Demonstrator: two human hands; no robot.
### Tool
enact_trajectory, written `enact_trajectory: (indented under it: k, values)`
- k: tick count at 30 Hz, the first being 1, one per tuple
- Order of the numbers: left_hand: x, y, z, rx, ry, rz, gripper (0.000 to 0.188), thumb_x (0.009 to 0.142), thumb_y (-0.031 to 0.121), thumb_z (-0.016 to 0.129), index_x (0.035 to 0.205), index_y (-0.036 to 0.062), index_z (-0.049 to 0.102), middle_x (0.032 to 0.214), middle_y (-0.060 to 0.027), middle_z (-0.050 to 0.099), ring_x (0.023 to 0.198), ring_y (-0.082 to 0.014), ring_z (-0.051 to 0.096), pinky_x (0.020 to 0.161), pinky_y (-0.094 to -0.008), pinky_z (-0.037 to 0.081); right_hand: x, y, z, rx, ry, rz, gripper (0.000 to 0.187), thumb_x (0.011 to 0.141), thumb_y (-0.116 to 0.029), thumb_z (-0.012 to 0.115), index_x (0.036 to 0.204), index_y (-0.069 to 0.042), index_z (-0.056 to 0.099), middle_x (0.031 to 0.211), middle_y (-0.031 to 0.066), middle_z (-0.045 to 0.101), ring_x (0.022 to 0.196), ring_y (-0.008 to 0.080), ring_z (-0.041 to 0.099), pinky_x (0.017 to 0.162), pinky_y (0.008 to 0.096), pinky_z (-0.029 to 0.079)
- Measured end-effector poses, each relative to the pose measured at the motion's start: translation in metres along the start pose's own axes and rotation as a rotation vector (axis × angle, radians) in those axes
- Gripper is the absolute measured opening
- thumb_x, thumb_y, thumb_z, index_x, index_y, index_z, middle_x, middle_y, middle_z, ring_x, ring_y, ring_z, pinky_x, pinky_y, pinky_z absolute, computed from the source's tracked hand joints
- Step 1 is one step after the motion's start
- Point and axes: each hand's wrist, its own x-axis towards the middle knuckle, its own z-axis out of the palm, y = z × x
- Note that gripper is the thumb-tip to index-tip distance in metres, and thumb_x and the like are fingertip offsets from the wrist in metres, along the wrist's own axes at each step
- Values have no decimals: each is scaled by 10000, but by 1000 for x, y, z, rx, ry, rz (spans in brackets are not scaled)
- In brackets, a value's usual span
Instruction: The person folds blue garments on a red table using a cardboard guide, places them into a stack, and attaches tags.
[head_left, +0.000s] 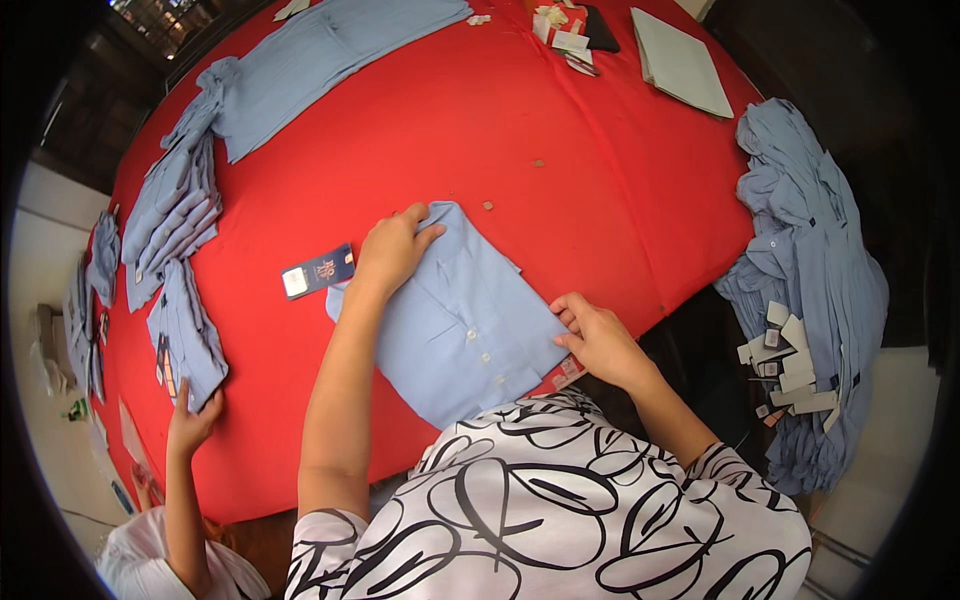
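Observation:
A light blue buttoned shirt (455, 300), partly folded, lies on the red-covered table (560, 230) right in front of me. My left hand (397, 248) grips its far left edge, with the fingers bent over the fabric. At the near right corner, my right hand (600, 340) pinches the shirt's edge between thumb and fingers. A dark blue hang tag with a white label (318, 272) lies beside my left wrist, next to a bit of shirt fabric. Small white buttons run down the shirt's front.
At left, another person's hand (192, 425) touches folded blue shirts (188, 325). More blue shirts (310, 70) lie along the far edge. A tall pile of shirts with tags (805, 260) hangs at right. White sheets (682, 62) and a red box (560, 18) sit far right.

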Motion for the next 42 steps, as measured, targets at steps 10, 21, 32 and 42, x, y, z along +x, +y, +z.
enact_trajectory:
  k: [10, 21, 32, 42]
  values:
    - [-2, 6, 17, 318, 240, 125, 350, 840, 404, 713, 931, 68, 675, 686, -105, 678, 770, -295, 650, 726, -413, 496, 63, -41, 67, -628, 350, -697, 603, 892, -394, 652, 1401, -110, 499, 1525, 182, 360, 1417, 408, 299, 1109, 578, 282]
    - [-122, -3, -78, -70, 390, -569, 410, 860, 322, 734, 1107, 16, 619, 920, -113, 651, 857, -260, 639, 745, -395, 516, 76, -56, 49, -692, 224, -640, 473, 880, -384, 665, 1279, -137, 599, 1340, 141, 519, 1267, 365, 443, 1041, 531, 334]
    - [-135, -6, -24, -703, 563, -709, 466, 855, 138, 735, 1236, -75, 573, 922, -87, 693, 809, -133, 656, 762, -271, 529, 176, -112, 85, -586, 31, -910, 237, 899, -234, 653, 1077, -85, 702, 1117, 54, 630, 1083, 250, 524, 990, 420, 367]
    - [-122, -44, -10, -782, 422, -684, 238, 919, 74, 617, 1132, -25, 656, 924, -98, 704, 807, -152, 656, 763, -288, 517, 174, -110, 85, -561, -172, -893, 244, 901, -237, 652, 1123, -164, 722, 1207, 40, 601, 1175, 277, 482, 1119, 462, 293]
